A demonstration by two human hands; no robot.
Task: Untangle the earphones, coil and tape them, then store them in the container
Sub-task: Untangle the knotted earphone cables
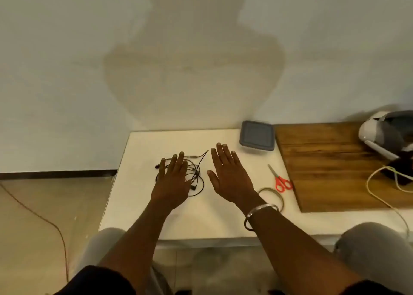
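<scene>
1. Two hands were held flat with fingers straight, holding nothing: left hand over the tangled earphones, right hand at their 3 o'clock.
2. Container stood at 1 o'clock from the right hand.

A brown wooden board lies on the right part of the white table. On its far right corner rests a white and grey headset. A pale cable curls over the board, and a thin dark cable lies on the floor.
</scene>
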